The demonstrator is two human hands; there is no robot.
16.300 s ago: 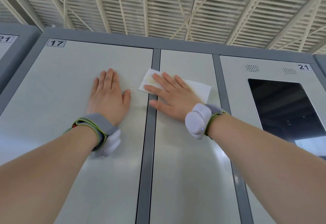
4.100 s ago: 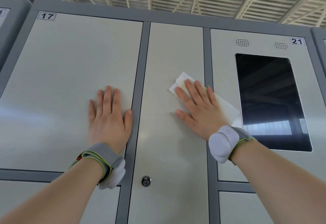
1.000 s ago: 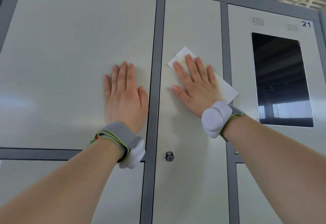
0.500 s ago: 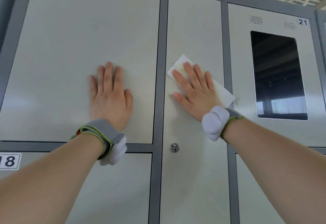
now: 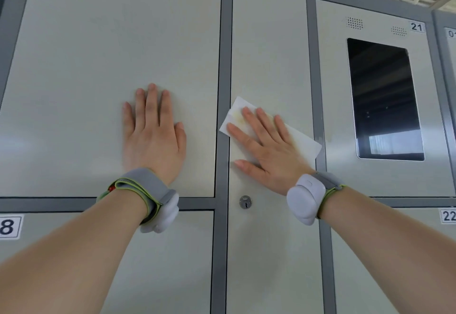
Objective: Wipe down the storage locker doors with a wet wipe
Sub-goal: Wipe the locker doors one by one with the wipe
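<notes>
Wiping seems midway: the wipe, already yellowed, lies on the middle door above its lock, lower doors likely still to do, the right hand pressing it flat with fingers spread straight while the left hand rests flat and empty on the left door.

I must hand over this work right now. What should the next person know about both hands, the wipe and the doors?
Left hand: open, flat on the large left door, holding nothing.
Right hand: open, straight fingers pressing the wet wipe on the narrow middle door, above its keyhole.
Done: the wipe shows yellowish marks, so some wiping happened; which doors are finished cannot be told.
Left: probably the middle door's lower part, door 21 with its dark screen, and the lower doors.
</notes>
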